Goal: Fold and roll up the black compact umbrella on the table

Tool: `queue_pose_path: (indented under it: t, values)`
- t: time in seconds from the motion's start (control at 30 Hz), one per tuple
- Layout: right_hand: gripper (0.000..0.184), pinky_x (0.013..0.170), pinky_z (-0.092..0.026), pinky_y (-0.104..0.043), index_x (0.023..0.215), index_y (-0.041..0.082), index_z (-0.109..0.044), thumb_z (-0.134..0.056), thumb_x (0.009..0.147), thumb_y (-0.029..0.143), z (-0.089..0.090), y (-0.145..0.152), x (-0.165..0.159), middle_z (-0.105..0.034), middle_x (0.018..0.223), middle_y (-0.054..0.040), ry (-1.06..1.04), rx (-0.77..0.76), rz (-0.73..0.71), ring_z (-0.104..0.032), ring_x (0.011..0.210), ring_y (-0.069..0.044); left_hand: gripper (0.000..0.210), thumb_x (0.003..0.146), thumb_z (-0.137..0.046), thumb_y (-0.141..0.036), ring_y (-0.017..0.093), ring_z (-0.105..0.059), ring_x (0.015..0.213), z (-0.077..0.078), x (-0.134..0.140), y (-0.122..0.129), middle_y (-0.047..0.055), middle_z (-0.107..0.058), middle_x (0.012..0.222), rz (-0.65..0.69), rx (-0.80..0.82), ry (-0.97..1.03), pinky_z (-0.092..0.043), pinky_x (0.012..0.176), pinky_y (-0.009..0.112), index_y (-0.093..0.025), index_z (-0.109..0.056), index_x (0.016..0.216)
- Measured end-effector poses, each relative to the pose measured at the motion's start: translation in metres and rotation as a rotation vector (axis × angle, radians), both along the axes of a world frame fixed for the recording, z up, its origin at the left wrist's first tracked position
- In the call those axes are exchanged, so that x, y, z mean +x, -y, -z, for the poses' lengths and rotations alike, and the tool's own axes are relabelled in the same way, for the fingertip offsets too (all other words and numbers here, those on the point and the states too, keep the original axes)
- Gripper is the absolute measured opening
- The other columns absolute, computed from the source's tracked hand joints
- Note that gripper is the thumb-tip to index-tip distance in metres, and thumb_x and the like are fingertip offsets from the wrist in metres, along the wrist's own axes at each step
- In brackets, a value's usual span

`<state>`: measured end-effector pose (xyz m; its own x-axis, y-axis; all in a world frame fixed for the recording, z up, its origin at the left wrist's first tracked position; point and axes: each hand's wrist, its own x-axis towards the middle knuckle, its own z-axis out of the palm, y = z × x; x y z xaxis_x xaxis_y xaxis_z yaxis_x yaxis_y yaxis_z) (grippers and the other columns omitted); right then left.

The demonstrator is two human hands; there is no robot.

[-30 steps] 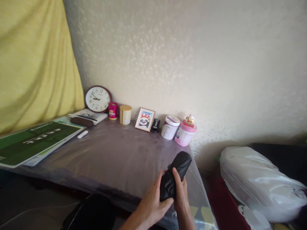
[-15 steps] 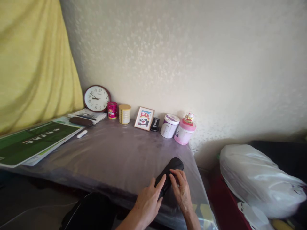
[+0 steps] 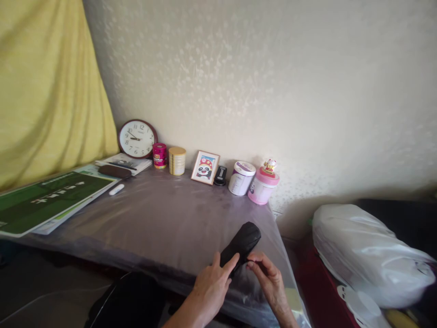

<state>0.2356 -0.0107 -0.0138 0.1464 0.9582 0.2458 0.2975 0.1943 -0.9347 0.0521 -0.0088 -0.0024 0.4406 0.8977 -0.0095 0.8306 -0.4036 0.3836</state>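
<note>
A black, long bundle that looks like a folded umbrella [image 3: 243,239] lies slanted near the table's front right, its wide end pointing away from me. My left hand [image 3: 212,286] rests over its near end, with the index finger along the dark fabric and the thumb at its side; the grip is closed on it. On the right edge of the bundle, my right hand [image 3: 268,276] pinches thumb and forefinger together at what seems to be a thin strap. The strap is too small to make out well, and the bundle's near end is hidden behind my left hand.
A plastic-covered table [image 3: 164,218] stands against the wall. Along its back are a clock [image 3: 138,139], a pink can [image 3: 159,156], a yellow-lidded can [image 3: 177,161], a framed panda picture [image 3: 205,167] and two tubs [image 3: 241,178]. Green boards [image 3: 44,200] lie left; a white bag [image 3: 368,250] sits right.
My right hand has moved off the top of the black umbrella to its right side, fingertips now pinched together. My left hand stays on the near end, almost unmoved.
</note>
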Motion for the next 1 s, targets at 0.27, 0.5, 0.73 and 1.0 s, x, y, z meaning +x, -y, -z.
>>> queue_pose_path:
  t: [0.27, 0.5, 0.73, 1.0]
  values:
    - [0.018, 0.065, -0.045, -0.025, 0.075, 0.021, -0.066, -0.069, 0.07, 0.038, -0.015, -0.016, -0.014, -0.061, 0.064, 0.0021, -0.068, -0.031, -0.066, -0.056, 0.063, -0.014, 0.071, 0.082, -0.051, -0.013, 0.023, -0.067, 0.077, 0.004, 0.002, 0.003, 0.014, -0.046, 0.129, -0.01, 0.017, -0.068, -0.054, 0.068, 0.036, -0.045, -0.016, 0.136]
    - [0.016, 0.062, -0.046, -0.026, 0.074, 0.022, -0.069, -0.063, 0.072, 0.037, -0.021, -0.036, -0.026, -0.06, 0.073, -0.0005, 0.196, -0.031, -0.103, -0.055, 0.065, -0.014, 0.066, 0.081, -0.05, -0.011, 0.022, -0.066, 0.078, 0.006, 0.002, 0.006, 0.014, -0.045, 0.129, -0.023, 0.024, -0.066, -0.053, 0.068, 0.035, -0.039, -0.025, 0.136]
    - [0.025, 0.049, -0.046, -0.026, 0.084, 0.022, -0.067, -0.068, 0.064, 0.036, -0.023, -0.049, -0.031, -0.058, 0.067, 0.0018, 0.151, -0.086, 0.009, -0.05, 0.05, -0.011, 0.074, 0.079, -0.052, -0.018, 0.026, -0.064, 0.088, 0.007, -0.006, 0.007, 0.017, -0.045, 0.131, -0.046, -0.044, 0.019, -0.051, 0.077, 0.038, -0.022, -0.012, 0.141]
    - [0.027, 0.062, -0.047, -0.027, 0.089, 0.019, -0.069, -0.061, 0.073, 0.04, -0.034, -0.04, -0.019, -0.067, 0.081, -0.0035, 0.056, -0.039, -0.013, -0.056, 0.063, -0.014, 0.083, 0.076, -0.054, -0.018, 0.026, -0.06, 0.102, 0.007, -0.025, 0.011, 0.019, -0.025, 0.144, -0.013, -0.099, 0.096, -0.047, 0.087, 0.038, -0.025, -0.004, 0.142]
